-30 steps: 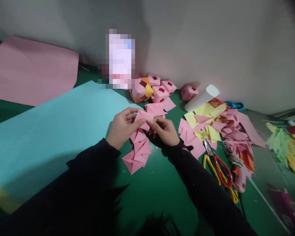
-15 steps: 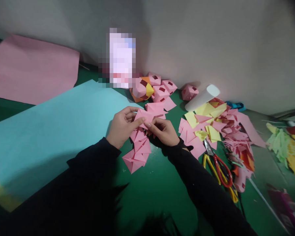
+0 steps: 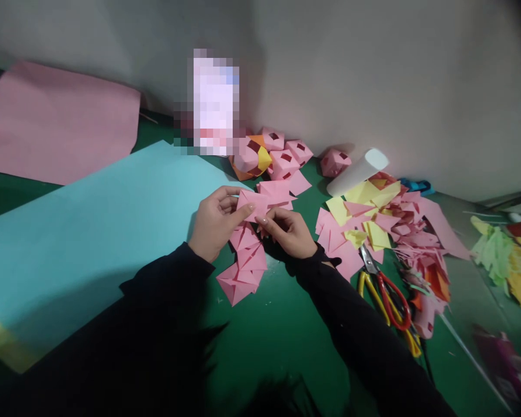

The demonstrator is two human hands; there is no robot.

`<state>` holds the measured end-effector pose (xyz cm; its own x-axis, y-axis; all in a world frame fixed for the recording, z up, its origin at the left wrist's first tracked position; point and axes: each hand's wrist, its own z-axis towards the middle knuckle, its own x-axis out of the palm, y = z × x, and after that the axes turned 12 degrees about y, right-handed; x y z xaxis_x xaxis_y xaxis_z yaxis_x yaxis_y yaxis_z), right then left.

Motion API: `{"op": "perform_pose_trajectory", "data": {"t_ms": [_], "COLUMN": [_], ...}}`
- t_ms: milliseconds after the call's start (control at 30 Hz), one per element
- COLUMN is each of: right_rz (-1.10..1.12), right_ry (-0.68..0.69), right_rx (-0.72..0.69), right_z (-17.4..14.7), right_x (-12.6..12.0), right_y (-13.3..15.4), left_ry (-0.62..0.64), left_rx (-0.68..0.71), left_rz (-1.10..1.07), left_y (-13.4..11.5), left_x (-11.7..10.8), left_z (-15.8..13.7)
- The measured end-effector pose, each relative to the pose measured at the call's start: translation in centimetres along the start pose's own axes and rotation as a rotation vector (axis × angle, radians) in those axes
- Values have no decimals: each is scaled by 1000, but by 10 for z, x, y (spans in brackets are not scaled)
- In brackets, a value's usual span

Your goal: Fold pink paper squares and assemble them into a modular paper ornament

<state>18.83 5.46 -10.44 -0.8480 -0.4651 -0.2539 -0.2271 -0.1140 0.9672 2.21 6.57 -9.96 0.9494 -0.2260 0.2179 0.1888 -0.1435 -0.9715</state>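
Between my two hands is a small folded piece of pink paper (image 3: 252, 201), creased across its face. My left hand (image 3: 215, 223) grips it with the thumb on top and fingers behind. My right hand (image 3: 292, 233) pinches its lower right corner between thumb and fingertips. Below the hands, more folded pink papers (image 3: 242, 282) lie in an overlapping row on the green table (image 3: 282, 324). Just behind the held piece rests another folded pink paper (image 3: 275, 192). Some fingers of both hands are hidden behind the paper.
A large light-blue sheet (image 3: 113, 226) covers the left side. Several pink paper shapes (image 3: 283, 165) stand by the wall near a pixelated upright screen (image 3: 215, 104). To the right are a white roll (image 3: 358, 172), yellow and pink scraps (image 3: 375, 197), red-handled scissors (image 3: 391, 295) and yellow-handled pliers (image 3: 373, 298).
The held pink paper has tilted and shifted slightly left and up with my left hand. My right hand stays at its lower corner; the table things are unchanged.
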Motion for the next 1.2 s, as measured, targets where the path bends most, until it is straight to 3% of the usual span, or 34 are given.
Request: {"op": "perform_pose_trajectory", "data": {"t_ms": [500, 1200], "right_rz": [175, 94], "right_ry": [-185, -63], "right_rx": [30, 35], "right_z": [3, 0], "right_x": [-2, 0], "right_y": [-3, -1], "left_ry": [100, 26], "left_rx": [-5, 36], "left_rz": [109, 91], "left_y": [-1, 1], "left_x": [-2, -2], "left_z": [0, 1]}}
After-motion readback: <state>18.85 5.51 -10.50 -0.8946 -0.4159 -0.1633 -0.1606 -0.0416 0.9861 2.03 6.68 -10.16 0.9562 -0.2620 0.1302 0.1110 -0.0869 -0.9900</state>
